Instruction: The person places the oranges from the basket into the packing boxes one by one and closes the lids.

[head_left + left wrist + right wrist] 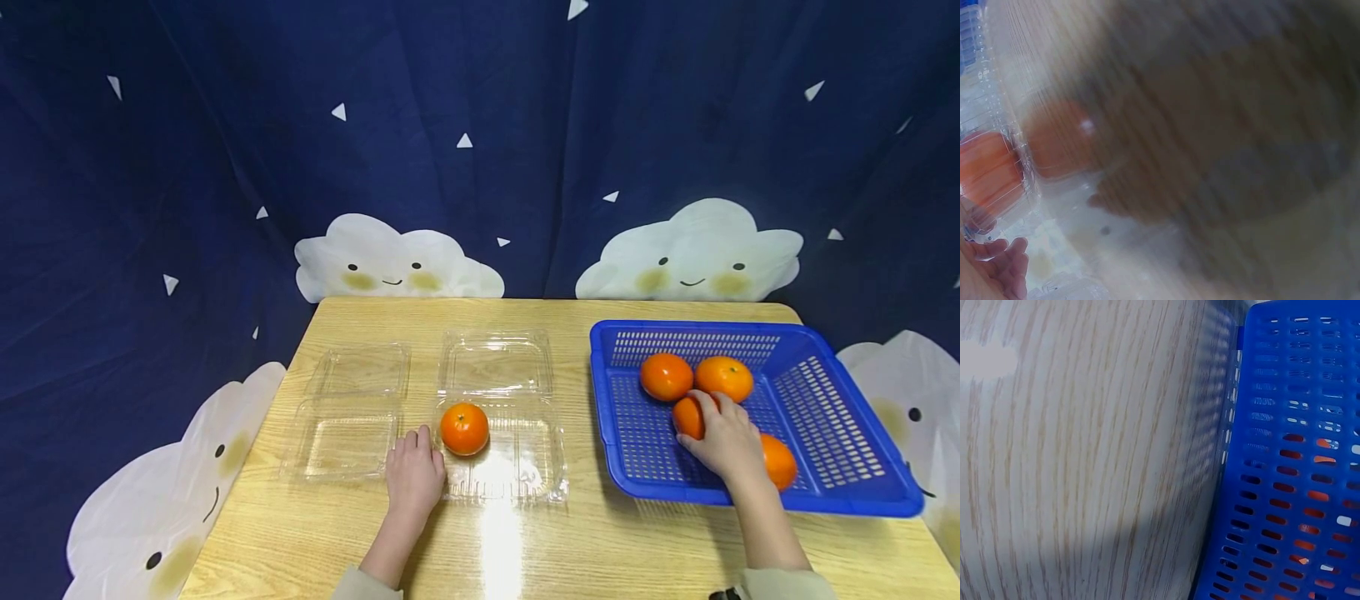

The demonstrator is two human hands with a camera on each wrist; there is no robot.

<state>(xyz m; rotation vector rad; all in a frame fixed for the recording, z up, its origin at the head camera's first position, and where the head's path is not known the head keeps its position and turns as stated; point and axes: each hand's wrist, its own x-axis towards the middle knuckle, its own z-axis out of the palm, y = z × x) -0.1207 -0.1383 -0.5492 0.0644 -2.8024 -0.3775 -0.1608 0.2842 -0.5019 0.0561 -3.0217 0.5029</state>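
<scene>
In the head view, my right hand reaches into the blue plastic basket and grips a mandarin from above. Around it in the basket lie other mandarins: one behind, one at the back right and one partly covered by the wrist. My left hand rests by the left edge of a lidded clear plastic box, holding nothing. That box lies opened out, with one mandarin in its near half's left side. Relaxed left fingers show in the left wrist view.
A second opened clear plastic box lies to the left on the wooden table. Behind the table hangs a dark blue curtain with clouds. The right wrist view shows the basket's slotted side and bare tabletop.
</scene>
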